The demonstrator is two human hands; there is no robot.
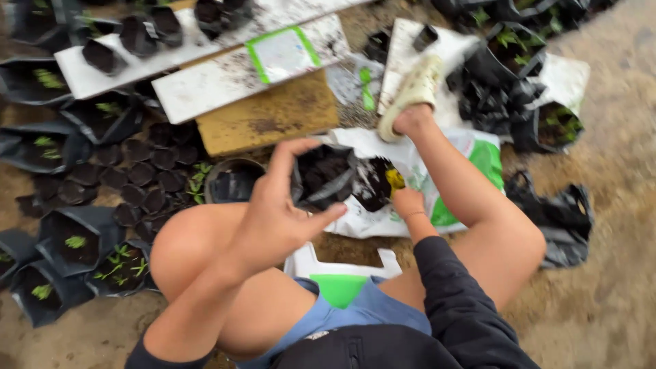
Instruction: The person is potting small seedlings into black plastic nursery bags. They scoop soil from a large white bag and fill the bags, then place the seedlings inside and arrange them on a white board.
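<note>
On the far left, black grow bags (75,242) with small green seedlings sit on the dirt, and just right of them a cluster of empty little black bags (140,174) stands packed together. Far behind them, white boards (205,85) lie across the ground with more black bags on top, next to a brown slab (273,116).

Near the middle, the left hand (280,212) is raised over the bent knee, its thumb and fingers pinching the rim of a black planting bag (324,174) and holding it open.

Just to the right, the right hand (408,203) is closed around a small yellow scoop (395,180) that sits in the dark soil (372,184) at the mouth of a white and green sack (471,154) lying on the ground.

Farther right, a foot in a pale sandal (413,92) rests on the sack, with more seedling bags (547,116) beyond.
</note>
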